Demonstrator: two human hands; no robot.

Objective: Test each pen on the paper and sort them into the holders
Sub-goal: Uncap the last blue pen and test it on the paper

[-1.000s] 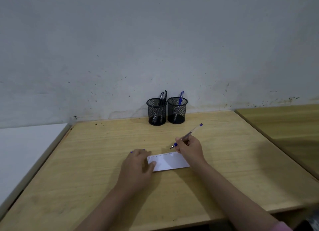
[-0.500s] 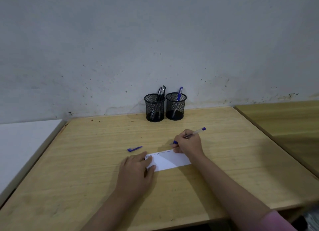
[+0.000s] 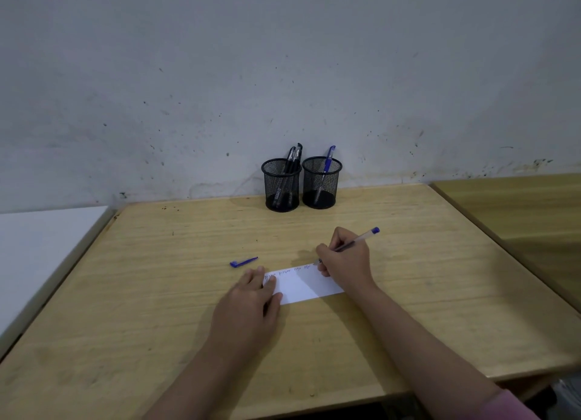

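Two mesh holders sit at the far edge of the wooden table (image 3: 440, 294), touching side by side against the wall. Left holder (image 3: 281, 185) has black pens (image 3: 290, 168) leaning in it; right holder (image 3: 321, 182) has one blue pen (image 3: 327, 165). Right hand (image 3: 345, 259) is closed around a clear pen with blue end (image 3: 361, 239), writing grip, tip down on the far right edge of the paper slip (image 3: 301, 286), back end tilted up and to the right. Left hand (image 3: 248, 303) lies flat, fingers spread, pinning the slip's left end, nothing gripped. A row of blue scribbles runs along the slip's far edge. Blue cap (image 3: 243, 262) lies loose on the table just far-left of the slip, near the left fingertips, not touching. White surface (image 3: 41, 247) abuts the table's left side; a second wooden top (image 3: 518, 212) on the right.
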